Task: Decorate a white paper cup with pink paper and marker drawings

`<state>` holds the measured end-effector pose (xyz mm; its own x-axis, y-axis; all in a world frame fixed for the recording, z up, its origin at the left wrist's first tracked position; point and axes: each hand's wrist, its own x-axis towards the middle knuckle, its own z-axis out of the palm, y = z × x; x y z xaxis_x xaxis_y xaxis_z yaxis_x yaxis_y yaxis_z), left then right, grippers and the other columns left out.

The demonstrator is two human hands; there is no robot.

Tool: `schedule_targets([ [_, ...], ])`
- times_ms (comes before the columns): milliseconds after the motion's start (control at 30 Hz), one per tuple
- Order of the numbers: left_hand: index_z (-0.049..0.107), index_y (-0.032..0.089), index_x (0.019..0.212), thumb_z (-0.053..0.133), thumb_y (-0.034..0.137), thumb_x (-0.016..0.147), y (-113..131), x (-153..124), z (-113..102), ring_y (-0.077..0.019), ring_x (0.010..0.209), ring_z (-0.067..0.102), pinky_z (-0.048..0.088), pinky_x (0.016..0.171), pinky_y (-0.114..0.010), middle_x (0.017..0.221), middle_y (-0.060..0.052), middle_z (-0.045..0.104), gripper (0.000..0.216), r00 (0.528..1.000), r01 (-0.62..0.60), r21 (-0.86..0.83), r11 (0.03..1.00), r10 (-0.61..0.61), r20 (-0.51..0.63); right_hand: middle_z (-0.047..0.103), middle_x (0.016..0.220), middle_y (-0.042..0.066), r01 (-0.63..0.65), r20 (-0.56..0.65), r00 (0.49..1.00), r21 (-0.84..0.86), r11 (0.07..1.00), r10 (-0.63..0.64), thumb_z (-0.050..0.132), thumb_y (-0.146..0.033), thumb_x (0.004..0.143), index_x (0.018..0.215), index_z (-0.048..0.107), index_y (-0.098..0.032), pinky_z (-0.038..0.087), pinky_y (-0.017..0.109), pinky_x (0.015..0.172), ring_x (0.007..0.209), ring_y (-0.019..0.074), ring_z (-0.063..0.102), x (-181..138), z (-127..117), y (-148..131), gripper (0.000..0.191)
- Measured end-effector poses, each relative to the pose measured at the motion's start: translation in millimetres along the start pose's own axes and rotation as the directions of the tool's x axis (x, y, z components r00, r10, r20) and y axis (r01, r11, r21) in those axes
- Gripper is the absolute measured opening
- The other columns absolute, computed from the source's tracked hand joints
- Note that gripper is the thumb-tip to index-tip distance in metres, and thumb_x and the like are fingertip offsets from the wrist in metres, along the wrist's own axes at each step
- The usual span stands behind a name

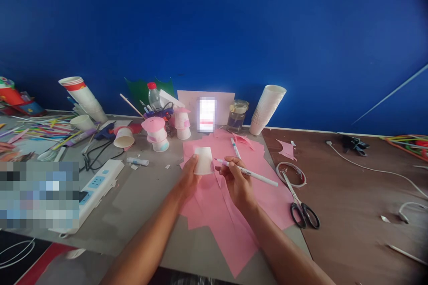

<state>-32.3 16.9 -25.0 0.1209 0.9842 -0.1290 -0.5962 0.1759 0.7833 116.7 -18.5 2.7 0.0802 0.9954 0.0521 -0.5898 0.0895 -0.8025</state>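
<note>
A white paper cup [203,160] is gripped in my left hand [190,173], its plain side facing me above the pink paper [230,240]. Between the fingers of my right hand [240,182] lies a white marker pen [262,179], its tip pointing left and close to the cup; whether it touches I cannot tell. The marker's cap [233,142] or a second pen lies on the paper just beyond. Behind my left hand stand two stacked-cup figures with pink tops, the nearer figure [156,133] and the farther figure [182,123].
Scissors [301,209] and a tape roll [290,174] lie to the right. A tall cup stack [267,109], a glass jar [237,116] and a lit phone [206,115] stand at the back. On the left are a power strip [100,189], a glue gun [106,130] and coloured sticks [47,127].
</note>
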Motion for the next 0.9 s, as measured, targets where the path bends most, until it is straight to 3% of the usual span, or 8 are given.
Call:
schedule_targets([
  [267,0.067,0.013,0.103,0.065,0.046,0.083,2.5,-1.3,3.5,-0.0212,0.096,0.063,0.049,0.087,-0.032,0.1,-0.009,0.071,0.039,0.998,0.007,-0.079,0.997,-0.001,0.069,0.059,0.065,-0.004,0.056,0.055,0.997,-0.098,0.994,-0.051,0.066,-0.042,0.084,0.093,0.065,-0.023,0.052,0.036,0.084,0.064,0.0128,0.055,-1.1,-0.8,0.5,0.021],
  [433,0.067,0.012,0.099,0.065,0.047,0.083,2.7,-1.4,2.6,-0.0214,0.09,0.064,0.048,0.088,-0.035,0.094,-0.009,0.07,0.039,0.996,0.011,-0.081,0.997,-0.003,0.09,0.06,0.068,-0.001,0.097,0.098,0.992,-0.166,0.981,-0.082,0.067,-0.04,0.082,0.089,0.068,-0.022,0.049,0.031,0.071,0.068,0.0148,0.057,-1.5,-3.5,0.4,0.02],
  [600,0.067,0.014,0.091,0.061,0.049,0.086,3.2,-1.9,1.8,-0.0188,0.083,0.062,0.048,0.081,-0.031,0.087,-0.006,0.068,0.036,0.995,0.0,-0.021,1.0,0.002,0.101,0.055,0.058,-0.002,0.076,0.095,0.994,-0.223,0.972,-0.056,0.064,-0.036,0.082,0.074,0.066,-0.02,0.04,0.027,0.058,0.056,0.0124,0.049,-2.0,-5.6,2.0,0.018],
  [900,0.066,0.013,0.097,0.06,0.052,0.085,0.5,-0.7,0.7,-0.0205,0.085,0.064,0.049,0.079,-0.031,0.091,-0.009,0.069,0.042,0.994,-0.016,0.021,1.0,0.014,0.109,0.051,0.056,-0.004,0.08,0.068,0.996,-0.301,0.95,-0.062,0.06,-0.027,0.078,0.073,0.063,-0.021,0.037,0.025,0.054,0.054,0.0115,0.047,-2.0,-5.2,3.7,0.008],
])
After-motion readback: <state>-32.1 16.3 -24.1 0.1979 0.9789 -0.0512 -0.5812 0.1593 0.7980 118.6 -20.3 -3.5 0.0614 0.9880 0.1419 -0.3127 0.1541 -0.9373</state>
